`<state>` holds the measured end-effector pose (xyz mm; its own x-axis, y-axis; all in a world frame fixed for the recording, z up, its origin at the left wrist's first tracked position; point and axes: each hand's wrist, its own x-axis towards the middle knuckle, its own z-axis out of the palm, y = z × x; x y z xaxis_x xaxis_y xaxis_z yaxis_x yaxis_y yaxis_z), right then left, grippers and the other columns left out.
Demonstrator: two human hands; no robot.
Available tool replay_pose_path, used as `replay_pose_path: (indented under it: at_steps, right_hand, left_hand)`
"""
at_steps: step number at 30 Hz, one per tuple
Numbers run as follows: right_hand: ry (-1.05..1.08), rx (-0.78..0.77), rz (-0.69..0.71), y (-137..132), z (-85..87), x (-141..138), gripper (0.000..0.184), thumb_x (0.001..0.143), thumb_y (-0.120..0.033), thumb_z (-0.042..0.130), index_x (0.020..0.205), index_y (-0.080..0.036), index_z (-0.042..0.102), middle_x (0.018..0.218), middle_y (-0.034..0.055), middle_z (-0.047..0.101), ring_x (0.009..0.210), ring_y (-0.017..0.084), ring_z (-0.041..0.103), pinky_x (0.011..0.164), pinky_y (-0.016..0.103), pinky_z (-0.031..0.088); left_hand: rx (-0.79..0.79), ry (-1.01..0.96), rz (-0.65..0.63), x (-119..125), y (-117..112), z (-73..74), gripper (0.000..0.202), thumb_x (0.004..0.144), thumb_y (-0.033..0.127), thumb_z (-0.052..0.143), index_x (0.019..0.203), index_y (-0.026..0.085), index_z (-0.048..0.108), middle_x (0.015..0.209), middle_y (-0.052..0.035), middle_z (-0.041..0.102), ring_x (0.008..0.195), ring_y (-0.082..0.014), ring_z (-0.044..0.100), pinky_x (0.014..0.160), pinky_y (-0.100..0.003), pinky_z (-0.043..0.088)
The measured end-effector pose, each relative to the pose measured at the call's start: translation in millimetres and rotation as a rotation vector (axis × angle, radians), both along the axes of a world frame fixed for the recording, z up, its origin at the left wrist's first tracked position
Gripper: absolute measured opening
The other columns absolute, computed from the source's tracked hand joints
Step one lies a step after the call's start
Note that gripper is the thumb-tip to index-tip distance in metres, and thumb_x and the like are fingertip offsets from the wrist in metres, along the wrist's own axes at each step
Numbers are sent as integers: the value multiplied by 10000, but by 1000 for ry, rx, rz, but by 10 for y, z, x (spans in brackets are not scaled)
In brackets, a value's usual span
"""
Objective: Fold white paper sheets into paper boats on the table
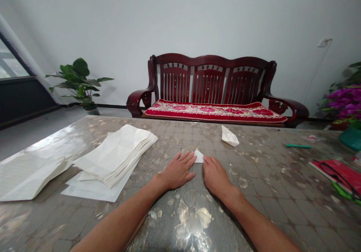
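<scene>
A small piece of folded white paper (199, 156) lies on the table between my two hands. My left hand (179, 170) rests flat with its fingers stretched out, the fingertips touching the paper's left side. At the paper's right edge, my right hand (216, 172) has its fingers curled together and seems to pinch it; the thumb is mostly hidden. Beyond my right hand sits a folded paper boat (230, 136), apart from both hands. To the left is a stack of creased white paper sheets (115, 152).
More paper (31, 173) lies at the table's left. Toward the right are a green pen (298, 145), a red book (340, 174) with dark glasses on it, and purple flowers (345, 101) in a teal pot. A wooden bench (211, 79) stands behind the patterned table (270, 207).
</scene>
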<state>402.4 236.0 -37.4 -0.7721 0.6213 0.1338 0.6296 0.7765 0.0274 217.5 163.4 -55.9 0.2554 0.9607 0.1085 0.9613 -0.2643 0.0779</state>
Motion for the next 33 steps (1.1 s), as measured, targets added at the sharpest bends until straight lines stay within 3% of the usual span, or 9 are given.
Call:
replay_pose_path:
  at_steps: [5,11,18,33]
  right_hand:
    - [105,-88,88,202,-117,-29,470,964,-169,347,1395,-87,517,1458,141,506,1349,227,438,1144,369,310]
    - [96,-173,64,268,-193,-53,559,990,-315,318,1514,-122,345,1577,112,335,1465,224,275,1199,467,210]
    - [63,-169,73,280,-180,-34,581,988,-323,295,1533,-123,302,1597,110,279,1481,208,233,1208,465,178]
    - [-10,-182,-23,256,-131,148,619,992,-409,284,1538,-114,287,1611,109,230,1491,229,203,1207,491,160]
  left_hand:
    - [1,-16,22,14,22,0,627,973,497,410,1513,191,317,1584,-109,333,1472,-279,280,1180,-453,206]
    - [4,-41,85,77,170,-23,660,972,521,388,1516,156,313,1581,-134,329,1472,-296,275,1179,-500,212]
    - [10,-57,96,75,261,-39,701,962,582,365,1513,151,323,1581,-150,323,1471,-306,276,1176,-531,216]
    - [39,-23,173,2,156,-106,671,960,553,405,1506,170,334,1573,-154,343,1466,-327,279,1171,-544,217]
